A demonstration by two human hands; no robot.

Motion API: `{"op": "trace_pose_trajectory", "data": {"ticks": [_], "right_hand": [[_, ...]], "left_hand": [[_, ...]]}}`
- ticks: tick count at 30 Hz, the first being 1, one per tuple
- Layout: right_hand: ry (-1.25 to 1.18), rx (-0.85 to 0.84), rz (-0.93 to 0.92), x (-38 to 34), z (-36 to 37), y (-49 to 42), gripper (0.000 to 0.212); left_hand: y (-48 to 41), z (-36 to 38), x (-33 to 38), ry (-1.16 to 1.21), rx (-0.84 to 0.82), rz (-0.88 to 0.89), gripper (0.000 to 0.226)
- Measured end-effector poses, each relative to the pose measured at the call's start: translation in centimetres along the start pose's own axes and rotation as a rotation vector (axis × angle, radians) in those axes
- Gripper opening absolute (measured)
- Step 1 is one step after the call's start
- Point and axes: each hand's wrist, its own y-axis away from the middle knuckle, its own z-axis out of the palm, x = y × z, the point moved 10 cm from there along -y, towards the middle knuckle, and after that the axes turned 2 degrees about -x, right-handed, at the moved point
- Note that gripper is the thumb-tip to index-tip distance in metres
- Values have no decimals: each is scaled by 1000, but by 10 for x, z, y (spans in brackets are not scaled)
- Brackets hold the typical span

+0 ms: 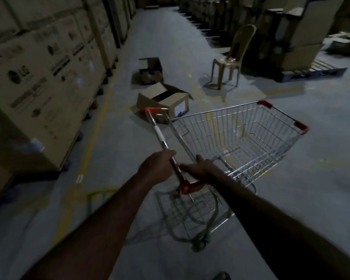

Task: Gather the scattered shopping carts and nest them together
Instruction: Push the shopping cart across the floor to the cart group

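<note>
Shopping cart [240, 134] stands on the grey floor [321, 199] just ahead of us, in the aisle between stacked cartons [38, 77] and a plastic chair [228, 61]. Our left hand [157, 168] curls round its handle [157, 128] (the bar with orange end caps). Our right hand [202, 170] lies over the handle's near end; we cannot tell whether its fingers wrap it. An open cardboard box [162, 98] lies beyond the far end.
</note>
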Motion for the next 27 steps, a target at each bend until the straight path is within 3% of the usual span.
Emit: {"op": "trace_pose_trajectory", "data": {"ticks": [6, 10, 11, 16, 21, 27], "right_hand": [[103, 67, 36, 45, -47, -22, 140], [-7, -282, 141, 78, -59, -43, 98], [-19, -298, 173, 92, -65, -48, 94], [248, -13, 178, 147, -137, -60, 65], [375, 125, 216, 196, -193, -58, 68], [339, 214, 283, 242, -236, -46, 71]], "left_hand": [[-68, 29, 42, 67, -30, -55, 55], [-102, 44, 77, 58, -48, -15, 49], [-110, 49, 89, 33, -61, 3, 50], [-135, 82, 163, -71, -109, 108, 52], [-153, 116, 228, -78, -179, 214, 43], [-180, 148, 285, -166, -338, 337, 45]]}}
